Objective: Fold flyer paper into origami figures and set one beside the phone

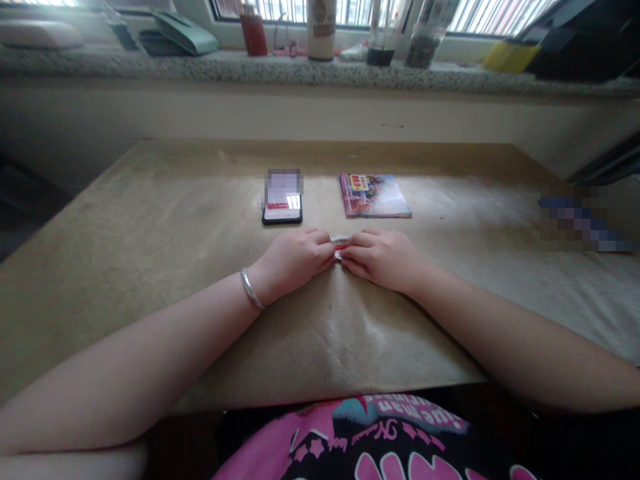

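tan worktop (150, 220) below speckled stone windowsill (280, 72). left hand (305, 258) and right hand (384, 258) both pinching small white-and-red piece (341, 247), mostly hidden, mid-worktop. black-edged rectangular phone (283, 211), glossy pink-and-blue printed pack (377, 197) nearer back edge.

Dim interior, daylight entering through the window (350, 13); pale sheen across the table (470, 220); edges stretched, blurred.

Ttl 2 hands (303, 257) (383, 257), 1 ph. (283, 208), 1 brclt (250, 289).
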Tool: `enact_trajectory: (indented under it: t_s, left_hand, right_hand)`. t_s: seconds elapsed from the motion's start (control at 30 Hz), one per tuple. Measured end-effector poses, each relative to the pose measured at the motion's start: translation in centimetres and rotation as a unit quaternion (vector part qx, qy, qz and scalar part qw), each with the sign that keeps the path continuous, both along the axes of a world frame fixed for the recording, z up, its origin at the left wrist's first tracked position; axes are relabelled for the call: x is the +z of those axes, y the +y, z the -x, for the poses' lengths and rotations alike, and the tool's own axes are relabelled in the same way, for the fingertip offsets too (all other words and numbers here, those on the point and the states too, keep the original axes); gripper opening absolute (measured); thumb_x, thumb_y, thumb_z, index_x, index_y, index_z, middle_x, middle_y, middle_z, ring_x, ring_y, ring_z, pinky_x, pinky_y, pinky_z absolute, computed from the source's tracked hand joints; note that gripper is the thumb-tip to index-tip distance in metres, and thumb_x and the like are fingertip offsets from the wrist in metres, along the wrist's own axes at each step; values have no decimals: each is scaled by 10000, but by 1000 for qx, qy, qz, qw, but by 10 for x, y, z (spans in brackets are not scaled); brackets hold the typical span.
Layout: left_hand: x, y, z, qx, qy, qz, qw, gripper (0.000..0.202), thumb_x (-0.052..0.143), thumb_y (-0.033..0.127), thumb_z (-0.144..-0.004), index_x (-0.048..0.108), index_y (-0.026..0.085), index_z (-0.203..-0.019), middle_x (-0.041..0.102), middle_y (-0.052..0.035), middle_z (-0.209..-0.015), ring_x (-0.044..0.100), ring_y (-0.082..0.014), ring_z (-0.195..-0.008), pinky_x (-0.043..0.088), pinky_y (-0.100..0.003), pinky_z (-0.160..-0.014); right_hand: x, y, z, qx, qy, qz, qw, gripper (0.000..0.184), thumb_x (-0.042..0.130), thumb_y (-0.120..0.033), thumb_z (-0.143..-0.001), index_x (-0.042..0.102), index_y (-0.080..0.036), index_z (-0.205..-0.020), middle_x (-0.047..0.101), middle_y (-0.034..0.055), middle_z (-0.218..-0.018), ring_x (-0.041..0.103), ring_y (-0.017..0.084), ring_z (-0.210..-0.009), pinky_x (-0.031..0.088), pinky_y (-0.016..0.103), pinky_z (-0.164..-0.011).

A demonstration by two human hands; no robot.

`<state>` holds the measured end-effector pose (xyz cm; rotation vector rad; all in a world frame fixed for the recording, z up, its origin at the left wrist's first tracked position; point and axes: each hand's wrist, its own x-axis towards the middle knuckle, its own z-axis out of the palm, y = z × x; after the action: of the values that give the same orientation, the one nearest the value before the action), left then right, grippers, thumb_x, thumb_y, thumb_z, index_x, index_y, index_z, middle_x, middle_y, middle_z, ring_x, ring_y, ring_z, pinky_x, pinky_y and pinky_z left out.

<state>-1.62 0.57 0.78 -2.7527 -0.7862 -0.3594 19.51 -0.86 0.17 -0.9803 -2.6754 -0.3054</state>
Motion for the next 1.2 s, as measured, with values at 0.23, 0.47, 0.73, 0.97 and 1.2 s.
enact_trajectory:
  t_s: [0.23,0.47,0.73,0.97,1.2]
  left_hand:
    - [-1,-2,0,5,-5,9,1000,195,507,258,-930,640,154,-831,634,-41,-836,570,-156,-743,423,-262,-629]
    - [0,1,2,17,-32,58,998,245,487,308,-942,661,166,-844,649,-42,-839,584,-161,-735,412,-266,-624]
    - [-3,4,2,26,-62,87,994,208,508,276,-920,673,164,-861,660,-44,-849,592,-165,-740,409,-264,-628]
    - [-3,7,6,1,-66,87,994,204,509,260,-911,681,175,-843,664,-38,-845,591,-155,-752,425,-257,-647]
    - [-5,8,10,-35,-65,44,996,232,474,267,-944,689,191,-983,690,-41,-896,608,-149,-791,463,-253,-677]
  right_hand:
    - [-2,2,4,-19,11,7,1000,277,463,-296,-930,695,-186,-823,678,56,-840,559,174,-765,336,300,-621]
    - [-5,8,6,-65,101,131,984,182,538,-256,-875,668,-158,-794,640,72,-834,558,163,-767,389,273,-693]
    - [-3,9,4,-98,87,135,982,231,538,-321,-887,667,-173,-764,650,62,-809,557,173,-743,366,280,-664]
    - [-6,14,7,-132,100,135,977,194,576,-310,-840,623,-178,-706,637,38,-741,548,162,-694,353,274,-642]
    - [-6,15,6,-135,97,148,975,194,574,-315,-844,628,-174,-720,640,41,-743,551,166,-695,366,276,-649]
